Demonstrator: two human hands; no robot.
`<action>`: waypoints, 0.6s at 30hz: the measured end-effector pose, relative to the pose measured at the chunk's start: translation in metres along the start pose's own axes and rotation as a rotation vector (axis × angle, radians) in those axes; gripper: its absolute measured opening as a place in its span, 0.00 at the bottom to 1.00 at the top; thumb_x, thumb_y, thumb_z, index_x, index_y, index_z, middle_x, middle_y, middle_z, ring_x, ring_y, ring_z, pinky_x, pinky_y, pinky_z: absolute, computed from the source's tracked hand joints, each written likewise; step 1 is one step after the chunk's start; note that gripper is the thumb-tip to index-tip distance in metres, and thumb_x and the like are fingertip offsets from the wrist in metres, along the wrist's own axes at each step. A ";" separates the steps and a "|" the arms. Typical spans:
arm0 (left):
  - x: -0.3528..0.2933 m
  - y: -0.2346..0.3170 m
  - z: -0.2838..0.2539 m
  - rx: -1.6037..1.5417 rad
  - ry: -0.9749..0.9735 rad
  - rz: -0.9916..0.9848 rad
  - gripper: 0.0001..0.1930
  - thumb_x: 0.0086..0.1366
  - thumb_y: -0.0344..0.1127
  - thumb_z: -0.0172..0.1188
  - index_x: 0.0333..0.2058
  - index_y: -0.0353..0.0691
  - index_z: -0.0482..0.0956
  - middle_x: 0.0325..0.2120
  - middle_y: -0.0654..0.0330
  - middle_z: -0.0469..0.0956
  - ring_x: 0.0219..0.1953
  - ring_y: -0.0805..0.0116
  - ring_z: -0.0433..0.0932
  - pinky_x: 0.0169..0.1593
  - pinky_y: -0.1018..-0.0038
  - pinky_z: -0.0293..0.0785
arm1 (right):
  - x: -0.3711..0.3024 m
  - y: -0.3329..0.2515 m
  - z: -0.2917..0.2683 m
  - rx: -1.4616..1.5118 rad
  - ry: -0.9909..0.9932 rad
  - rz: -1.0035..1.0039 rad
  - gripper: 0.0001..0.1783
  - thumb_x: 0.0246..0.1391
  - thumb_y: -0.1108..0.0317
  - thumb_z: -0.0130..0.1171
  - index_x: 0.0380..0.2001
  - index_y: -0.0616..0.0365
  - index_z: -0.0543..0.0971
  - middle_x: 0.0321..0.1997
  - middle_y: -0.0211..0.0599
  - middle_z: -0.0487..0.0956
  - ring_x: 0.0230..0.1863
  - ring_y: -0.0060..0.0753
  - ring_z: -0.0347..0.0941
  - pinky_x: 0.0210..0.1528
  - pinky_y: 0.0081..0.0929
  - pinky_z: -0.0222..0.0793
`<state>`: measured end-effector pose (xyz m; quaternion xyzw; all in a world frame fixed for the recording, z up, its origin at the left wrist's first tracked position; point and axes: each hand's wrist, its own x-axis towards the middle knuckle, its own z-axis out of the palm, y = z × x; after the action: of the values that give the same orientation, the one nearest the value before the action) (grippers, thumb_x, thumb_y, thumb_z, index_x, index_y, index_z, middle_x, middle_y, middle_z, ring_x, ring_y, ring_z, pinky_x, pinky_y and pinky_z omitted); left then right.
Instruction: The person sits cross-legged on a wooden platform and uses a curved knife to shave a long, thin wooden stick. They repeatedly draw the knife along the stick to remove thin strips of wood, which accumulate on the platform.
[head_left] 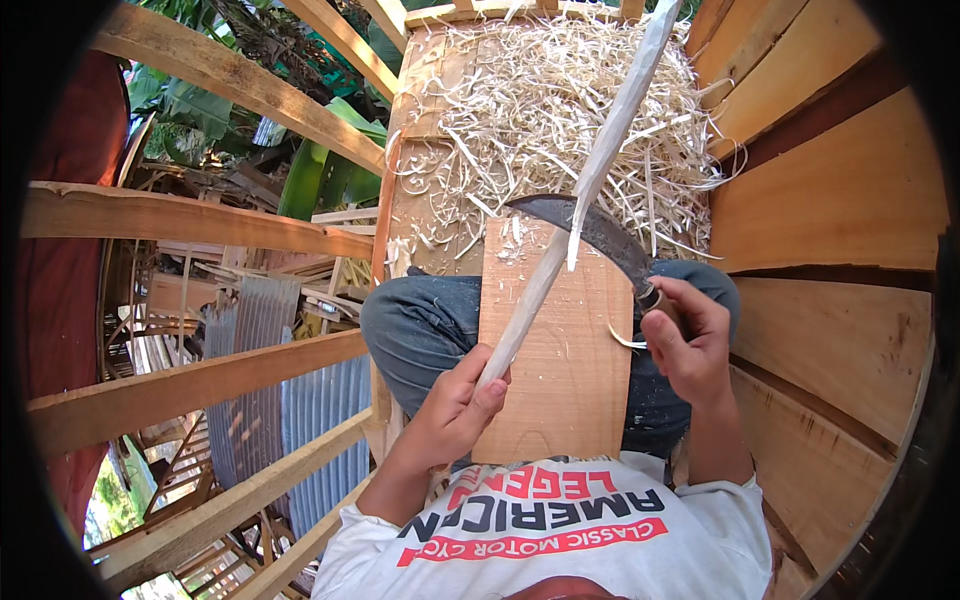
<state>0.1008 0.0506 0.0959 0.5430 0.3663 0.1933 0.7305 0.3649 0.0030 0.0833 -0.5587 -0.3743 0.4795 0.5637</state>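
Observation:
A long pale wooden stick (pixel 612 135) runs slantwise from my left hand up past the far edge of the platform. My left hand (pixel 462 402) is closed around its near end. In my right hand (pixel 687 335) is the handle of a sickle-like knife (pixel 612 240) with a dark curved blade. The blade crosses the stick near its middle, and a pale sliver hangs from the wood there. Beneath both lies a flat wooden board (pixel 555 365), resting across my lap, with small chips on it. A thin curled shaving (pixel 626 340) lies near my right hand.
A heap of pale wood shavings (pixel 560 110) covers the plank floor ahead. Wooden rails (pixel 200 225) form an open fence on the left, with corrugated sheets (pixel 325 410) and scrap timber beyond. A plank wall (pixel 820 200) stands close on the right.

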 end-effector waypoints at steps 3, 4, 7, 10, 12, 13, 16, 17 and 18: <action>0.000 0.000 -0.002 0.009 -0.007 -0.005 0.14 0.71 0.44 0.45 0.37 0.37 0.64 0.15 0.71 0.59 0.12 0.86 0.55 0.14 0.88 0.52 | 0.003 -0.006 -0.004 -0.060 -0.097 0.132 0.15 0.54 0.72 0.60 0.43 0.68 0.76 0.26 0.25 0.76 0.25 0.10 0.65 0.27 0.11 0.61; -0.003 -0.002 -0.002 -0.003 -0.006 -0.022 0.14 0.71 0.44 0.45 0.38 0.37 0.64 0.15 0.71 0.59 0.12 0.86 0.54 0.14 0.88 0.52 | 0.004 -0.006 -0.004 -0.115 -0.073 0.055 0.15 0.53 0.72 0.61 0.43 0.68 0.76 0.25 0.26 0.76 0.25 0.11 0.65 0.27 0.12 0.61; -0.002 0.000 -0.002 -0.041 -0.018 -0.027 0.15 0.71 0.45 0.45 0.37 0.37 0.64 0.15 0.70 0.59 0.12 0.86 0.54 0.14 0.87 0.52 | 0.006 -0.002 -0.002 -0.290 0.011 -0.184 0.15 0.51 0.73 0.62 0.42 0.68 0.76 0.23 0.29 0.76 0.24 0.13 0.66 0.26 0.13 0.62; 0.001 0.007 0.001 -0.095 -0.036 -0.038 0.16 0.71 0.46 0.45 0.37 0.36 0.64 0.15 0.70 0.59 0.12 0.86 0.54 0.14 0.87 0.52 | 0.005 0.008 0.008 -0.423 0.111 -0.407 0.17 0.48 0.75 0.64 0.43 0.67 0.77 0.21 0.33 0.75 0.21 0.15 0.67 0.24 0.14 0.62; 0.001 0.011 0.002 -0.150 -0.046 -0.068 0.16 0.71 0.47 0.45 0.37 0.36 0.64 0.15 0.70 0.59 0.12 0.86 0.54 0.14 0.88 0.52 | 0.009 0.005 0.009 -0.465 0.119 -0.445 0.17 0.48 0.75 0.64 0.43 0.67 0.77 0.21 0.33 0.74 0.21 0.15 0.66 0.24 0.14 0.61; 0.001 0.011 0.002 -0.189 -0.050 -0.096 0.16 0.71 0.47 0.45 0.37 0.36 0.64 0.15 0.70 0.59 0.12 0.86 0.54 0.14 0.88 0.52 | 0.010 0.003 0.010 -0.488 0.123 -0.459 0.17 0.48 0.75 0.64 0.43 0.67 0.77 0.20 0.33 0.74 0.20 0.15 0.66 0.24 0.14 0.61; -0.002 0.003 -0.002 -0.116 -0.008 -0.068 0.16 0.71 0.47 0.45 0.37 0.37 0.64 0.15 0.71 0.59 0.12 0.86 0.54 0.14 0.88 0.52 | 0.006 -0.004 0.004 -0.303 -0.062 -0.105 0.16 0.50 0.74 0.64 0.43 0.67 0.77 0.21 0.28 0.73 0.22 0.11 0.65 0.23 0.14 0.59; -0.002 -0.001 -0.003 -0.060 0.016 -0.038 0.16 0.71 0.46 0.45 0.37 0.37 0.64 0.15 0.71 0.59 0.12 0.86 0.54 0.14 0.88 0.52 | 0.005 -0.004 0.001 -0.243 -0.124 -0.006 0.16 0.50 0.73 0.63 0.43 0.67 0.77 0.21 0.27 0.73 0.22 0.11 0.65 0.23 0.13 0.59; -0.002 -0.002 -0.004 -0.041 0.020 -0.041 0.16 0.71 0.46 0.45 0.37 0.37 0.64 0.15 0.71 0.59 0.12 0.86 0.54 0.14 0.87 0.52 | 0.004 -0.003 -0.001 -0.175 -0.214 0.084 0.16 0.51 0.73 0.63 0.43 0.67 0.77 0.21 0.26 0.74 0.23 0.10 0.64 0.24 0.14 0.59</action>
<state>0.0961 0.0511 0.0937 0.5183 0.3807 0.1912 0.7416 0.3671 0.0072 0.0859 -0.5668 -0.4487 0.5251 0.4491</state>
